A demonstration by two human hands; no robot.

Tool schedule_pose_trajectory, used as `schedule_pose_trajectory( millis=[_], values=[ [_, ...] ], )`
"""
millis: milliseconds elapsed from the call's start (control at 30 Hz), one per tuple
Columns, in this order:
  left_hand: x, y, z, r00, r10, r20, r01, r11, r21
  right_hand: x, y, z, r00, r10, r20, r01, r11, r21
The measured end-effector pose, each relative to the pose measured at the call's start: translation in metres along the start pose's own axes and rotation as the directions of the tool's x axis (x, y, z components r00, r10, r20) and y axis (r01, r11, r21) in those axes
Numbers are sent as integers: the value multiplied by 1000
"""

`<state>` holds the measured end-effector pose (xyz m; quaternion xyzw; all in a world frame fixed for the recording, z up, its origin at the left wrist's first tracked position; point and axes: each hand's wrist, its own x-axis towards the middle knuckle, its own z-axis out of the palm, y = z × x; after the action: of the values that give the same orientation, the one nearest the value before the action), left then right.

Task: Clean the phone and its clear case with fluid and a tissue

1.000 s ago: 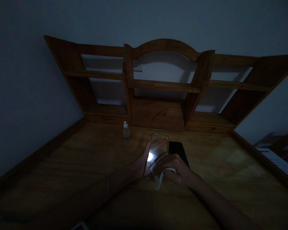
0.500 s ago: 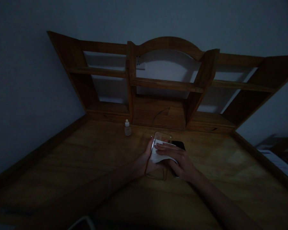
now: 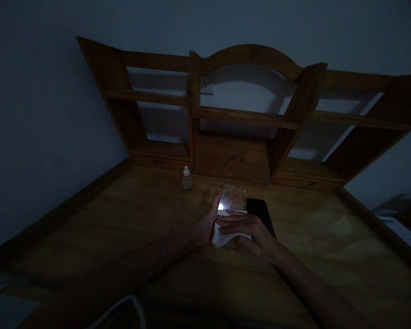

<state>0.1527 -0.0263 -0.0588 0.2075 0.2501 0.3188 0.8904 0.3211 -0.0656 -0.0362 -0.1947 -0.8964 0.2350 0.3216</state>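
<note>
The room is dim. My left hand (image 3: 208, 223) grips a clear phone case (image 3: 235, 195) from its left side and holds it just above the wooden desk (image 3: 123, 228). A bright glint shows on the case near my left thumb. My right hand (image 3: 249, 230) presses a white cloth (image 3: 226, 236) flat against the lower part of the case. A black phone (image 3: 262, 213) lies on the desk just right of the case, partly behind my right hand.
A small white dropper bottle (image 3: 187, 178) stands behind the hands near the wooden shelf unit (image 3: 233, 114) at the back of the desk. A raised wooden rim runs along the desk's left and right sides. A pale curved object (image 3: 123, 307) shows at the bottom edge.
My right hand slid the cloth up over the case, then back down to its lower part. The view shifted slightly, and the glint moved up to the case's upper left.
</note>
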Motion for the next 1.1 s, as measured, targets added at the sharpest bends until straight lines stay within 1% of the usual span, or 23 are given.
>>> schedule_pose_trajectory(
  millis=[100, 200, 300, 367, 467, 533, 633, 700, 800, 867, 1000, 1100],
  values=[
    [-4, 1, 0, 1000, -14, 23, 13, 999, 36, 1, -3, 4, 1000, 8, 26, -10, 997, 72],
    [-6, 1, 4, 991, -11, 130, 4, 999, 54, 2, -6, 6, 999, 19, 35, -23, 993, 114],
    [-5, -1, 8, 976, 24, 216, -29, 999, 23, 1, -6, 6, 999, 24, 47, -31, 990, 140],
    [-4, -4, 10, 971, 56, 233, -55, 998, -11, 0, -5, 4, 998, 40, 40, -44, 993, 107],
    [-3, -6, 8, 970, 71, 233, -64, 997, -37, -2, -2, 1, 998, 53, -20, -53, 999, -2],
    [-3, -5, 6, 969, 59, 239, -53, 998, -32, -3, -2, -1, 997, 22, -68, -26, 998, -53],
    [-5, -2, 5, 964, 67, 257, -61, 998, -34, -3, -2, -4, 991, -36, -127, 26, 996, -82],
    [-7, -1, 5, 969, 62, 241, -60, 998, -17, -5, -1, -7, 982, -60, -177, 39, 992, -119],
    [-7, 0, 5, 984, 42, 171, -45, 999, 12, -9, 2, -12, 960, -107, -260, 43, 970, -241],
    [-6, -1, 2, 992, 29, 125, -32, 999, 20, -11, 6, -16, 952, -126, -279, 30, 946, -324],
    [-4, -4, -2, 998, -20, 60, 19, 999, 27, -13, 13, -18, 964, -102, -245, -5, 916, -400],
    [-6, -4, 3, 1000, -6, 21, 5, 1000, 18, -10, 13, -13, 979, -69, -192, -12, 921, -390]
  ],
)
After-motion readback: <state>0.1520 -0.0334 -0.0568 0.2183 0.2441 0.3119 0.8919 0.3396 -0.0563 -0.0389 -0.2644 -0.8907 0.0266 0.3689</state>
